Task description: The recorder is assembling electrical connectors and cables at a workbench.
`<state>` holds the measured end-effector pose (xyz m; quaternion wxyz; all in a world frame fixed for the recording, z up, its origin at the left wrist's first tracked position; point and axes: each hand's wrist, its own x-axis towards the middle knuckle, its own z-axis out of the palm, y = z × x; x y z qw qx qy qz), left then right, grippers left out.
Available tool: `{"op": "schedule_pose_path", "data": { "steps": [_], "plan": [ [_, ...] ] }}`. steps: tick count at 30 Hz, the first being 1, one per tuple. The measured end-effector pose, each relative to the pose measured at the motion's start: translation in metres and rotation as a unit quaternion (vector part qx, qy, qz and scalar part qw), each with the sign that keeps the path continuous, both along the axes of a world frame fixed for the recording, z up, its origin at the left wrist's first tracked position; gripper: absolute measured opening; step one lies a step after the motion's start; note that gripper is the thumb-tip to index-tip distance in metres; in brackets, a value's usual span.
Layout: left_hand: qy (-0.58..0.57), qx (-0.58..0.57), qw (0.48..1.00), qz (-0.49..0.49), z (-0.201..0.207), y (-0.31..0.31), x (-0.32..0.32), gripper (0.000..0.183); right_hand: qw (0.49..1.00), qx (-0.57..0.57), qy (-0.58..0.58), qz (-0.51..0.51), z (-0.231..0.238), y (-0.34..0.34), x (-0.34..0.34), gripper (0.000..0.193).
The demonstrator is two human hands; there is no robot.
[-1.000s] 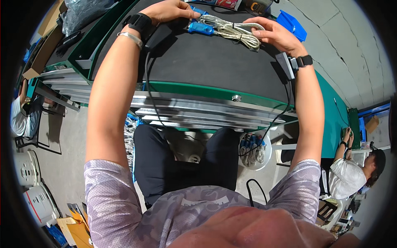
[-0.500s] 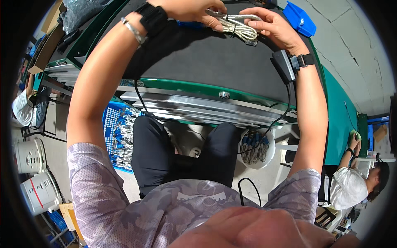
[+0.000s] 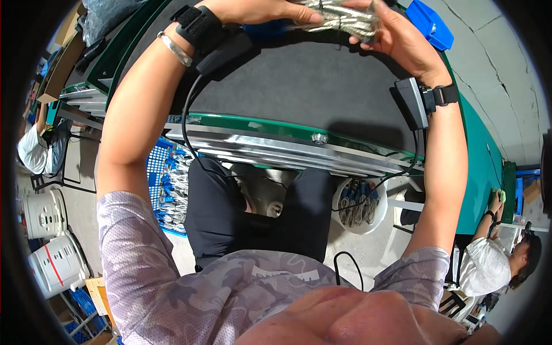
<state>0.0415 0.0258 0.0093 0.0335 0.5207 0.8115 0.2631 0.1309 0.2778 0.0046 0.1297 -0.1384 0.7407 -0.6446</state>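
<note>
A coiled bundle of silvery, clear-jacketed cable [image 3: 348,22] with dark ties round it is held above the dark mat at the top of the view. My left hand [image 3: 276,11] grips its left end, the thumb lying along the near side; the other fingers are partly cut off by the picture's edge. Round the right end close the fingers and thumb of my right hand [image 3: 402,43]. Something blue [image 3: 265,29] shows under my left hand, its kind too hidden to tell.
The grey mat [image 3: 287,86] covers a green-edged bench. A blue bin [image 3: 430,26] sits at its right corner. Below stand a blue basket [image 3: 154,178] and a white bucket [image 3: 376,221], both holding cables. Wires run from my wrist devices. Another person [image 3: 489,261] works at the right.
Both hands have lifted toward the top edge with the cable bundle, which now looks larger. My right hand has shifted rightward and turned, its fingers more under the bundle's end.
</note>
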Motion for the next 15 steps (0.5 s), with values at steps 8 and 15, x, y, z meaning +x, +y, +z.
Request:
{"op": "schedule_pose_path", "data": {
  "steps": [8, 15],
  "plan": [
    [-0.377, 0.342, 0.853, -0.114, 0.008, 0.01, 0.023, 0.034, 0.985, -0.093, 0.147, 0.007, -0.003, -0.005, 0.007, 0.064],
    [-0.403, 0.437, 0.792, -0.138, 0.002, 0.017, 0.045, 0.035, 0.986, -0.084, 0.137, 0.042, -0.014, -0.05, 0.028, 0.071]
  ]
}}
